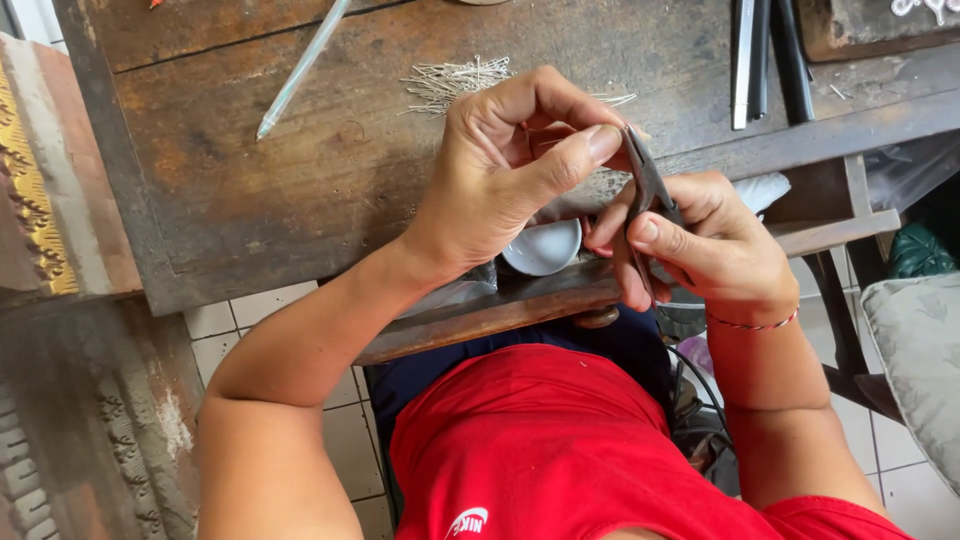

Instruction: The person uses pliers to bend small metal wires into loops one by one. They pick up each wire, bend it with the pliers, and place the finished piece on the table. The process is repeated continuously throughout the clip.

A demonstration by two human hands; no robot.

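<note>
Right hand (700,250) gripped small pliers (645,190), long axis roughly upright, tips up toward left hand (520,150), which pinched probably a thin wire piece at the tips, over the bench (300,180) edge near white dish (545,245).

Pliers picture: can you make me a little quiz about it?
1. True or false: the right hand holds the pliers.
2. What lies on the wooden table behind the left hand? A) thin metal pins B) coins C) buttons
3. What colour is the small bowl below the hands?

Key: 1 true; 2 A; 3 white.
</note>
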